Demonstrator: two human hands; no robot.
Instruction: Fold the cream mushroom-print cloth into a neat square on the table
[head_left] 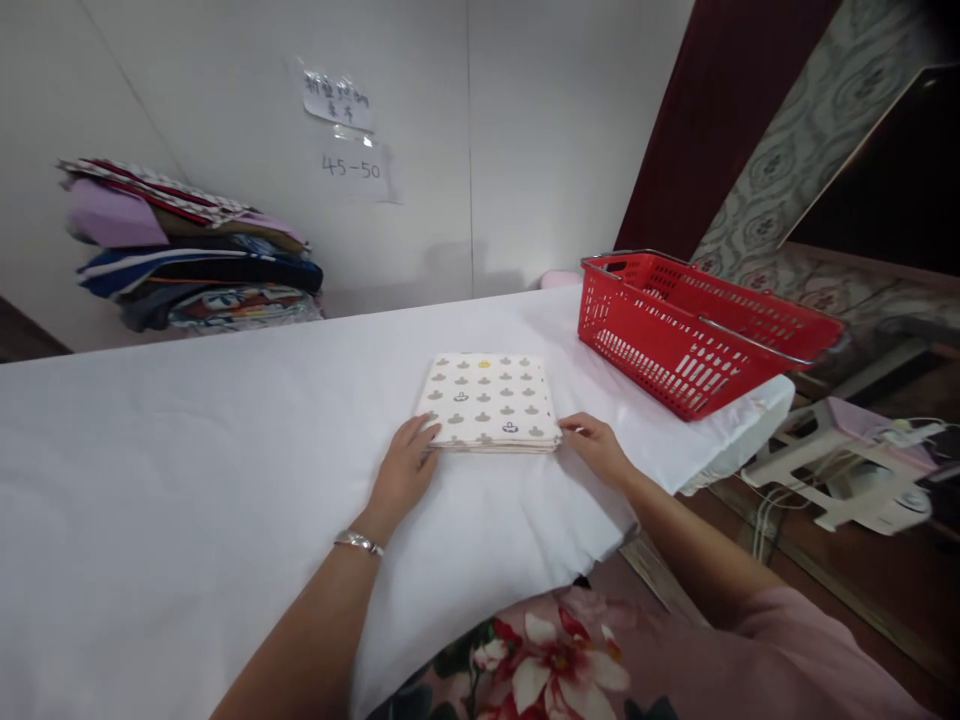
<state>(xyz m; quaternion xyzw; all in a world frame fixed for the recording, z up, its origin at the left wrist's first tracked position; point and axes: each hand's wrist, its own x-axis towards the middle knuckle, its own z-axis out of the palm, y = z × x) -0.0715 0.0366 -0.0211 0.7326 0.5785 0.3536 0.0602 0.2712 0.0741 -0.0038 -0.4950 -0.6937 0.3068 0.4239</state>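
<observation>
A folded cream cloth [489,402] with small grey printed motifs lies flat on the white-covered table [187,470]. My left hand [405,470] rests at the cloth's near left corner, fingers curled against its edge. A silver bracelet sits on that wrist. At the near right corner is my right hand [596,447], its fingertips pinching the edge of the folded layers.
A red plastic basket [690,330] with a metal handle stands on the table's right end. A pile of folded fabrics [195,250] sits at the back left by the wall. Paper notes [341,105] hang on the wall. A white appliance [862,470] lies on the floor at right.
</observation>
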